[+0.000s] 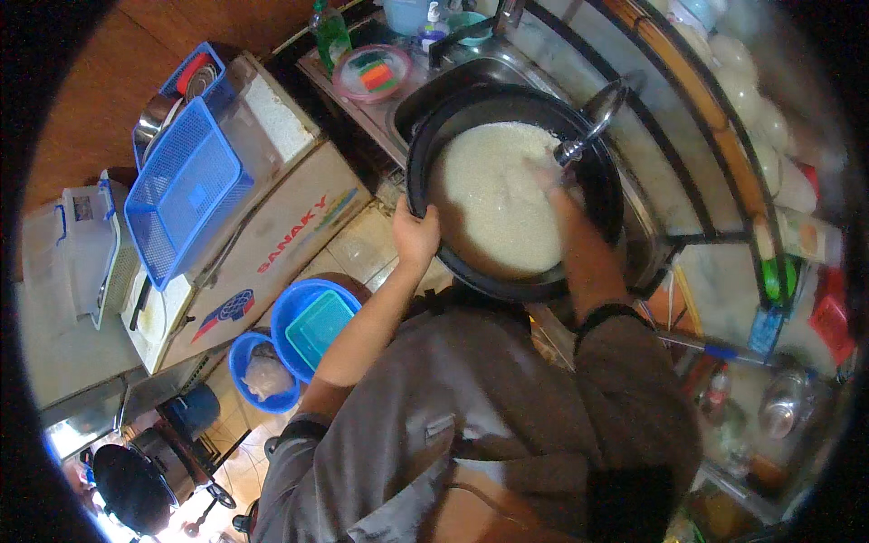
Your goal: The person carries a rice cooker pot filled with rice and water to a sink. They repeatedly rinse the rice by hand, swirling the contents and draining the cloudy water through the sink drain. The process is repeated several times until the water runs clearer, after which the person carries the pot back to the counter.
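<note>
A large round black basin [440, 122] rests over the metal sink, holding pale grains [489, 210] that look like rice. My left hand [416, 234] grips its near left rim, with the thumb over the edge. Inside, my right hand [555, 183] reaches down to the grains near the right side. It is blurred, so its fingers are hard to make out. A chrome faucet [577, 144] arches over the right rim, its spout end just above my right hand.
The sink [523, 64] has a pink-rimmed container lid [372, 73] with sponges beside it, and a green soap bottle [330, 37]. To the left, a blue basket [190, 193] sits on a white chest freezer [271, 251]. Blue basins [277, 309] stand on the floor.
</note>
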A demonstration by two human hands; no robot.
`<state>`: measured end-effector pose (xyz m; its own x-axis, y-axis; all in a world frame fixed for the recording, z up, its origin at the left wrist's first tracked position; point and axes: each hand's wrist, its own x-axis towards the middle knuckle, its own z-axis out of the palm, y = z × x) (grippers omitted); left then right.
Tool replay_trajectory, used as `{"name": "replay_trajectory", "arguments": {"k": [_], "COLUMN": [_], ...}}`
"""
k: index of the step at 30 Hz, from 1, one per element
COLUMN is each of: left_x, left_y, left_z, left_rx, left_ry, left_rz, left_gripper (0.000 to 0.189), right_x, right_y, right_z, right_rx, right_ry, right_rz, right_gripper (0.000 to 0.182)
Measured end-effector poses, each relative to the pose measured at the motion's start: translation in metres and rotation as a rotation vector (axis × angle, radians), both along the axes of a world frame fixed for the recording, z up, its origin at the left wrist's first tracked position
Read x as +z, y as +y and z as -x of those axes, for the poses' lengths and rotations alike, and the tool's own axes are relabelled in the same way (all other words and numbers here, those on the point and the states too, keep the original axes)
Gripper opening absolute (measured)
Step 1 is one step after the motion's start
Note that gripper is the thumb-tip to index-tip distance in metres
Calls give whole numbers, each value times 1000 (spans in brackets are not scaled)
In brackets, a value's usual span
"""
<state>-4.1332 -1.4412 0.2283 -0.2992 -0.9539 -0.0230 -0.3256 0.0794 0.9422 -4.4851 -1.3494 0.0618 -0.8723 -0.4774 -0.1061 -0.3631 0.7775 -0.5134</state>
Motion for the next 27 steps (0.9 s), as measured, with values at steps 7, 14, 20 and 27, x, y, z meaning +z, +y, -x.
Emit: {"name": "replay_trajectory", "arguments": {"k": [7,14,20,27], "left_x": [-19,-17,-27,-1], "left_y": [-7,-6,-8,-3], "left_z": [-13,-10,-12,-11], "left_rx": [34,46,41,72], "left_ry": [116,58,73,-13], "left_rz": [-36,8,-21,-72], "left_gripper": [26,22,18,17], "right_x": [16,60,85,45], "right_y": [-39,-12,-38,-9], "right_z": [-108,-157,-178,-71], "right_rx": [392,766,1098,727], "right_ry": [-12,-16,396,278], "right_rz": [31,-170,-378,-246], "right_gripper": [65,38,49,59]}}
